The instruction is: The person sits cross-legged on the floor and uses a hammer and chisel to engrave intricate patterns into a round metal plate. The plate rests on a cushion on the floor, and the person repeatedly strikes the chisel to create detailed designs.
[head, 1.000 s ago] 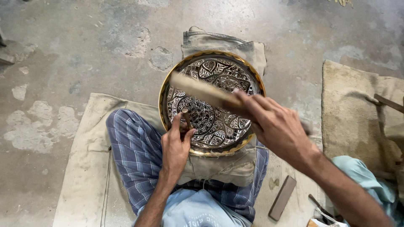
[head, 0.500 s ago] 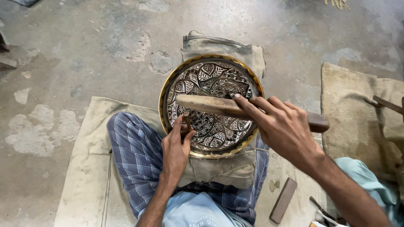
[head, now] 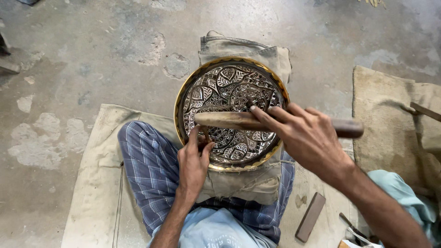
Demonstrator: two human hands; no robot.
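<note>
Engraved brass plate: rests on folded cloth pad over lap, floor level. Likely rigid, weighty, rim smooth; steady at rim. Left hand: grip pinching small chisel against plate. Right hand: fingers wrapped round wooden mallet, held across plate. Dark stone bar on mat nearby.
</note>
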